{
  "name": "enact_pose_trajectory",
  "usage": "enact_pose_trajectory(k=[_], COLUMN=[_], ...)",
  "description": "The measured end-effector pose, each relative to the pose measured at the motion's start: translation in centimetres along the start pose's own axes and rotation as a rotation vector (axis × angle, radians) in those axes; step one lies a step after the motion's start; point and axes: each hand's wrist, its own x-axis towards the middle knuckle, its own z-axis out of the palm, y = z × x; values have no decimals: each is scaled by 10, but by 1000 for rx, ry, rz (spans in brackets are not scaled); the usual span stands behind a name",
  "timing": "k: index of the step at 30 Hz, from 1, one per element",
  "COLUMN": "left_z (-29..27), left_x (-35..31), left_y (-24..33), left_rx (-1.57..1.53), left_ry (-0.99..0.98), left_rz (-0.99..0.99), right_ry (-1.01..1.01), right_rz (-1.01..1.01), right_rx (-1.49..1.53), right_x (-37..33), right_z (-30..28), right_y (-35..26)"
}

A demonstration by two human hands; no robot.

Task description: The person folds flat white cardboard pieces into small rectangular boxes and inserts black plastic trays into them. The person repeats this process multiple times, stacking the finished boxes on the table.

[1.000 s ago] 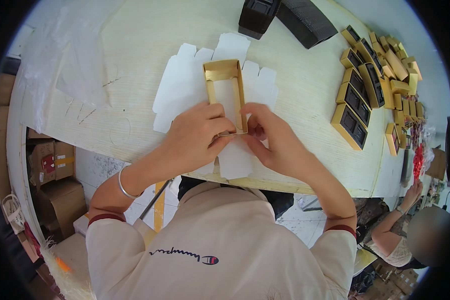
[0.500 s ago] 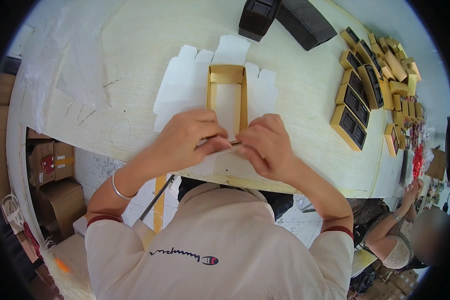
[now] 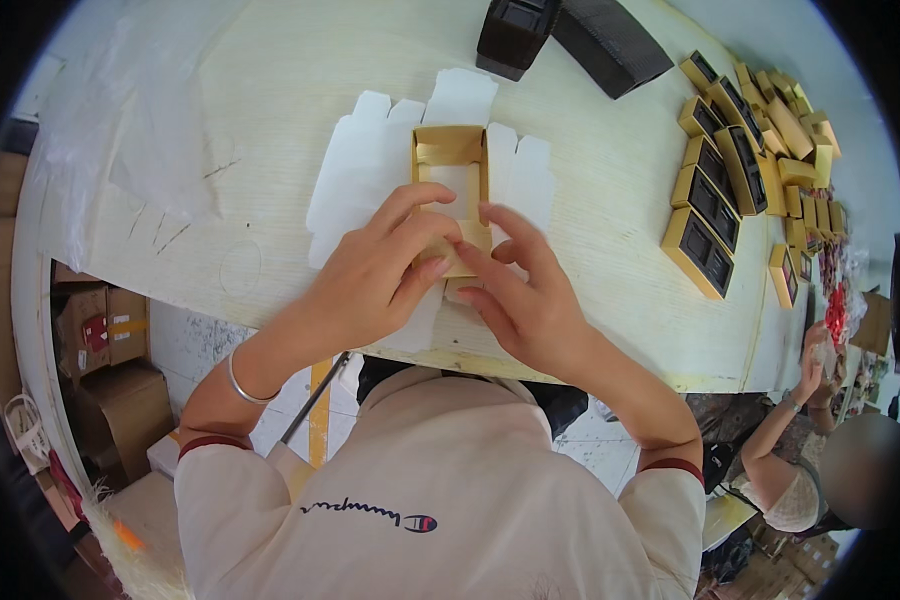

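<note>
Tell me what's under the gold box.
Around the gold box, white card shows at the left, right and far sides. Whether the white inside is card or floor is unclear; the left hand and right hand cover much of the near side.

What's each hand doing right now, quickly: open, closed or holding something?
Left hand: fingers bent over the near end of the gold box; a closed grip cannot be told.
Right hand: fingers parted and bent, by the box's right side; holding cannot be told.

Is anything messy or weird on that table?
Yes, a bit: dark scribbles mark the pale table left of the open gold box, odd because most of the tabletop looks plain. Crumpled clear plastic lies near them. I can't see any spill.
</note>
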Motion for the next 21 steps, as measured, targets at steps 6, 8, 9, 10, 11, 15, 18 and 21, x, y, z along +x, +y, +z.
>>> enact_pose_trajectory(k=[6, 8, 9, 10, 11, 15, 18, 21], left_z=[15, 15, 12, 11, 9, 5, 5, 2], left_x=[-15, -15, -13, -11, -10, -8, -6, -2], left_y=[-7, -7, -3, -1, 0, -1, 3, 7], left_rx=[369, 407, 371, 336, 327, 299, 312, 340], left_ry=[114, 66, 9, -43, -57, -63, -86, -129], left_rz=[235, 218, 149, 80, 77, 100, 97, 83], right_ry=[-106, -178, -261, -345, -426, -373, -172, -386], right_rz=[-189, -153, -105, -61, -15, 111, -90, -77], right_rx=[-339, -284, -279, -276, -273, 62, -323, -579], right_x=[0, 0, 3, 8, 15, 58, 92, 115], right_z=[5, 5, 3, -2, -8, -36, -30, -11], right_y=[12, 14, 13, 10, 7, 9, 38, 50])
